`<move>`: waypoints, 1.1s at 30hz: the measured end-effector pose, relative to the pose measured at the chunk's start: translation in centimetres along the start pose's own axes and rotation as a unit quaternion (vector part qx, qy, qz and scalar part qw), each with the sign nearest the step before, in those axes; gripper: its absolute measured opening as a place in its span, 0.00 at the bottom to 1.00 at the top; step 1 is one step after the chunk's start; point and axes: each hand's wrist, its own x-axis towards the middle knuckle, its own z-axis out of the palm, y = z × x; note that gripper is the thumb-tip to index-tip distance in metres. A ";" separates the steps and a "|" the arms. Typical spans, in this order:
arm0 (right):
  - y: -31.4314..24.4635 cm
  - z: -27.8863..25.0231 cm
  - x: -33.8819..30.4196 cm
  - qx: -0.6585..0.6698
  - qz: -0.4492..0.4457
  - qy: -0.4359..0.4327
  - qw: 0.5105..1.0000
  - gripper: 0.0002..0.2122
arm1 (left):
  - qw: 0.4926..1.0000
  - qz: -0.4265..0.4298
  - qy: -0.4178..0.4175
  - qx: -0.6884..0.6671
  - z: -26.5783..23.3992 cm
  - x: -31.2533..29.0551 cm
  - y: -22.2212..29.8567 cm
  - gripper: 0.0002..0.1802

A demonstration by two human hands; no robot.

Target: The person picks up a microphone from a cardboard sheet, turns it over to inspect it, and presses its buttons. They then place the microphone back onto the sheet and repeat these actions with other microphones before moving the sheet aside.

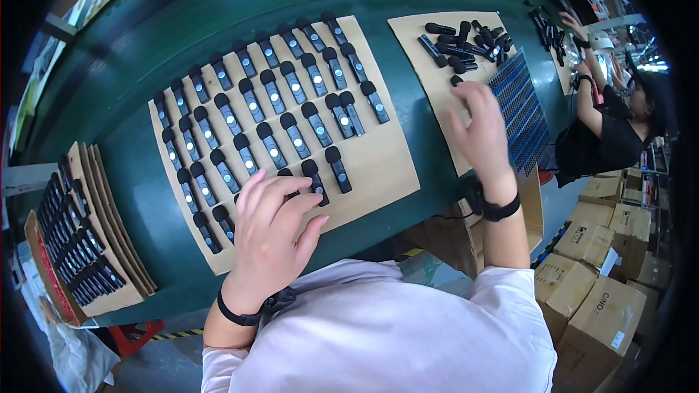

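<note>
Rows of small black clip-on microphones [271, 144], with foam tops and pale round spots on their bodies, lie on a cardboard sheet [382, 175]. My left hand [269, 222] is over the near row, fingers spread and thumb apart, partly covering some microphones. Beside its fingertips lies one microphone [314, 182]; whether they touch cannot be told. My right hand [480, 131] is over a second cardboard sheet [419, 36], thumb and fingers apart. Just beyond its fingertips is a single microphone [456, 81]. A loose pile of microphones [466, 47] lies farther back.
A blue perforated panel [520, 109] is right of my right hand. Stacked cardboard sheets with more microphones [76, 240] stand at the left of the green table [378, 233]. Cardboard boxes [597, 313] fill the floor at right. Another person [604, 124] works at the far right.
</note>
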 end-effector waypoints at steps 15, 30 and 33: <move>3.8 0.9 -0.6 -0.094 0.092 -0.011 0.991 0.08 | 1.000 -0.006 0.012 -0.007 -0.4 0.2 0.2 0.13; -5.7 -2.2 -0.3 0.187 -0.020 -0.030 0.982 0.10 | 0.997 0.005 0.053 -0.060 -1.6 -0.2 0.3 0.15; -8.3 -2.6 -0.8 0.289 -0.078 -0.066 0.952 0.11 | 0.993 0.018 0.064 -0.097 -1.8 0.0 0.8 0.17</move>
